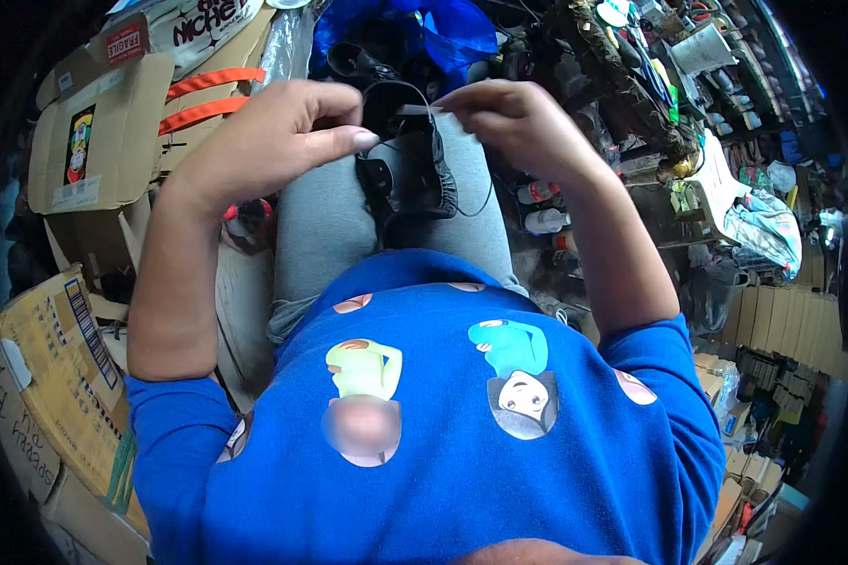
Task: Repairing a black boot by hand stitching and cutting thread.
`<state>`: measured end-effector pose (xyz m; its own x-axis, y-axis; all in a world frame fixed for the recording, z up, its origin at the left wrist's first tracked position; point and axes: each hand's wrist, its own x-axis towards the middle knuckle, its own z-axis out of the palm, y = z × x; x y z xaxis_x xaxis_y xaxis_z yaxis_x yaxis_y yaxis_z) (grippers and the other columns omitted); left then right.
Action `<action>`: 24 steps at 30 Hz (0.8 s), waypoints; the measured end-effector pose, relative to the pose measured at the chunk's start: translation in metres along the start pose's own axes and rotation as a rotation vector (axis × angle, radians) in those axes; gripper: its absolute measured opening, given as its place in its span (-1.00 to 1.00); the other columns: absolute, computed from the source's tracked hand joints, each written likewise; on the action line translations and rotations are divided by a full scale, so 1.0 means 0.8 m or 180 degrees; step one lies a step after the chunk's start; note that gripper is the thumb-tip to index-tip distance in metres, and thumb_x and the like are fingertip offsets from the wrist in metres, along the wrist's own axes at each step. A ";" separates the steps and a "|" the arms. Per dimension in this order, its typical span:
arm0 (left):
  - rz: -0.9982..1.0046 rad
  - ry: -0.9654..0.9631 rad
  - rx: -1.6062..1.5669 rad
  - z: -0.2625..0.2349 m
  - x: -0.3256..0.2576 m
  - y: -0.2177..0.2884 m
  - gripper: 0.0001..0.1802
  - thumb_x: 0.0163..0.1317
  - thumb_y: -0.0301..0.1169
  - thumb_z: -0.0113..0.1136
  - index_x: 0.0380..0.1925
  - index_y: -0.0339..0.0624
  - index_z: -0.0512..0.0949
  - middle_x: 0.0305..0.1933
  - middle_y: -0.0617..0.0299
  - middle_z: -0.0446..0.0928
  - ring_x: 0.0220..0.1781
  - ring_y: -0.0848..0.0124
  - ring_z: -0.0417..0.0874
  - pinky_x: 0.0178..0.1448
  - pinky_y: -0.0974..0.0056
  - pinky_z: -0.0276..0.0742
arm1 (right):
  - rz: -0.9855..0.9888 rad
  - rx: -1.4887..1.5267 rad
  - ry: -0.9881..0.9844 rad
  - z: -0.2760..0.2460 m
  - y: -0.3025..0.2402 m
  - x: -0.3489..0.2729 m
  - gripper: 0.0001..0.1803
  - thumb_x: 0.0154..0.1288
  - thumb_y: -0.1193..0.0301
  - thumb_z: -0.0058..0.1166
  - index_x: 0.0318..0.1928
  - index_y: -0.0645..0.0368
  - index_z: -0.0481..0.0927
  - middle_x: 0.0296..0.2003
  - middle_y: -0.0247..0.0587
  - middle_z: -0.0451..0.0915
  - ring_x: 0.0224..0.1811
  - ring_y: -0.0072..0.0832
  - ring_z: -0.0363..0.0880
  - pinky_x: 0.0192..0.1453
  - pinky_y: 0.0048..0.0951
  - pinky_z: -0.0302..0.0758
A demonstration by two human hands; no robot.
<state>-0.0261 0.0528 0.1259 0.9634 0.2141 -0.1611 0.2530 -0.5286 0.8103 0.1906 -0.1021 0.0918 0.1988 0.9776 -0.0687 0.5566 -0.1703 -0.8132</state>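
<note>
A black shoe or sandal [377, 179] with a strap and gathered edges rests between my thighs, its exact kind unclear. To its upper left is my left hand [316, 122], fingers curled in and thumb pointing toward the shoe; what it pinches, if anything, is too small to make out. My right hand [509, 113] is bent over the shoe's upper right, its fingertips drawn together and slightly blurred. A thin dark thread [489, 193] loops down on the shoe's right side. Beside the right fingertips, a pale strip [416, 110] crosses the shoe's opening.
Cardboard boxes [108, 141] stand at the left, with orange straps [212, 99] beside them. A blue plastic bag [448, 38] and dark items lie ahead. Bottles [546, 221] are on the floor by my right leg. Cluttered shelves and a wooden stand [678, 202] fill the right.
</note>
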 end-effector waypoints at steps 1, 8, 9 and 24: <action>0.0138 0.0027 0.0142 -0.005 -0.004 0.026 -0.74 0.18 -0.33 0.22 -0.53 -0.26 0.43 -0.55 0.28 0.37 -0.44 0.54 0.36 -0.39 0.37 0.28 | -0.0377 0.0209 -0.0345 0.011 -0.009 0.003 -0.71 0.15 0.47 0.07 -0.09 0.18 0.64 -0.33 -0.16 0.67 -0.30 -0.53 0.59 -0.09 -0.51 0.51; 0.1167 0.0455 0.0303 -0.011 -0.017 0.077 -0.87 0.13 -0.45 0.25 -0.43 -0.29 0.52 -0.43 0.26 0.49 -0.34 0.52 0.48 -0.23 0.41 0.38 | -0.1218 -0.1580 -0.1094 -0.040 -0.065 -0.026 -0.85 0.03 0.44 0.25 -0.34 0.18 0.65 -0.47 -0.19 0.53 -0.35 -0.25 0.54 -0.18 -0.33 0.47; 0.1176 0.0464 0.0297 -0.008 -0.010 0.074 -0.87 0.13 -0.45 0.25 -0.43 -0.29 0.52 -0.43 0.26 0.49 -0.34 0.52 0.48 -0.23 0.41 0.38 | -0.1216 -0.1594 -0.1098 -0.044 -0.061 -0.034 -0.85 0.03 0.44 0.25 -0.34 0.18 0.65 -0.47 -0.19 0.53 -0.35 -0.25 0.54 -0.18 -0.33 0.47; 0.1092 0.1302 0.0505 0.034 0.035 -0.042 -0.84 0.08 -0.61 0.18 -0.29 -0.28 0.59 -0.32 0.19 0.58 -0.22 0.41 0.59 -0.07 0.38 0.48 | -0.1280 0.0677 0.1300 0.010 0.006 -0.042 -0.94 0.17 0.55 0.14 -0.31 0.21 0.61 -0.27 -0.18 0.61 -0.17 -0.47 0.59 0.02 -0.43 0.49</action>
<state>-0.0055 0.0541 0.0787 0.8881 0.2926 0.3546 -0.0286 -0.7346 0.6779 0.1800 -0.1348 0.0851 0.3232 0.8268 0.4605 0.4873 0.2718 -0.8299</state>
